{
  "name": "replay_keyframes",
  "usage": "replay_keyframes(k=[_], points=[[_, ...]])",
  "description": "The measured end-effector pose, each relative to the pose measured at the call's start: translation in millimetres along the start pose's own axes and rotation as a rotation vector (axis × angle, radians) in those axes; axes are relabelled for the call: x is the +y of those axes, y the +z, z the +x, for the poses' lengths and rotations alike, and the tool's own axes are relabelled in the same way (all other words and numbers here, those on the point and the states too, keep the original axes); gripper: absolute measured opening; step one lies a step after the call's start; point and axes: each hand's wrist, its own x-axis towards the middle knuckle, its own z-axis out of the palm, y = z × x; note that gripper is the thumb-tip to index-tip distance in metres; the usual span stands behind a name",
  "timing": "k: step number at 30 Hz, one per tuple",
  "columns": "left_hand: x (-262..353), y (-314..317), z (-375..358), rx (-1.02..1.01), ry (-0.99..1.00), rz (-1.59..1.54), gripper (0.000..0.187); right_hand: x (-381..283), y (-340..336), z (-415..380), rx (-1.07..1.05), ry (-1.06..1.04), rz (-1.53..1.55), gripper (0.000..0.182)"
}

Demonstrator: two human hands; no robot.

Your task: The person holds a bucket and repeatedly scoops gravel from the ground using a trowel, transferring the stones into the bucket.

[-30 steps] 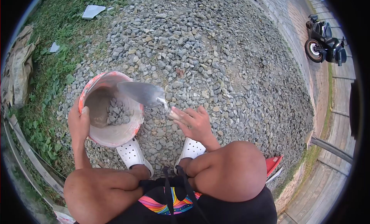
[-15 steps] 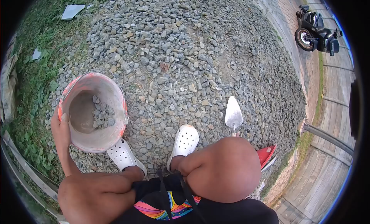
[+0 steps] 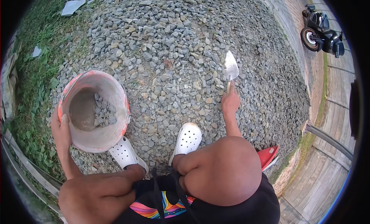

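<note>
A: Where was the pointing trowel?

B: Out over the crushed gravel, well apart from the bucket, its tip aimed away from the person. I couldn't tell whether the blade's edge had bitten in.

A: How was it best worked there?

B: With a low blade, I'd judge. Slid nearly flat beneath the loose top stones, it would have met less resistance than a steep jab, and a level lift would have spilled fewer. The bucket seemed to want a steady grip as well, so it wouldn't rock.

A: And the fingers?

B: Those of the right hand were closed together around the trowel's handle, so the blade lay just beyond them, farther from the body. The left hand was clamped on the bucket's outer side, thumb by the rim; most of its other fingers were hidden behind the wall.

A: Anything in the bucket?

B: A small heap of grey stones, against one side of the inside.

A: Farther out?

B: Two white perforated clogs stood on the gravel between bucket and trowel, nearer the body. A red object lay beside one knee, and a black motorcycle was parked beyond the gravel.
</note>
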Motion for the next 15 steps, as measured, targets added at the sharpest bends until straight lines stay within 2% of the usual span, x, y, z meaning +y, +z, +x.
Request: replay_keyframes(k=[3, 6, 8, 14, 15], points=[[-6.8, 0.7, -6.5, -0.032, -0.024, -0.008, 0.056, 6.5, -15.0, -24.8, -0.052, -0.031, -0.088, 0.079], [-11.7, 2.5, -8.1, 0.029, -0.05, -0.055, 0.055, 26.7, -25.6, -47.4, -0.046, -0.129, -0.081, 0.084], [-7.8, 2.9, -2.2, 0.029, -0.029, -0.125, 0.053, 37.5, -34.8, -61.1, -0.118, -0.146, 0.102, 0.089], [-6.4, 2.1, 9.5, 0.03, -0.092, -0.097, 0.055, 30.7, -61.9, -118.1, -0.333, -0.113, 0.222, 0.089], [-4.2, 3.5, 11.0, 0.026, -0.089, -0.095, 0.055, -77.6, -183.4, -112.9, -0.513, 0.216, 0.215, 0.094]])
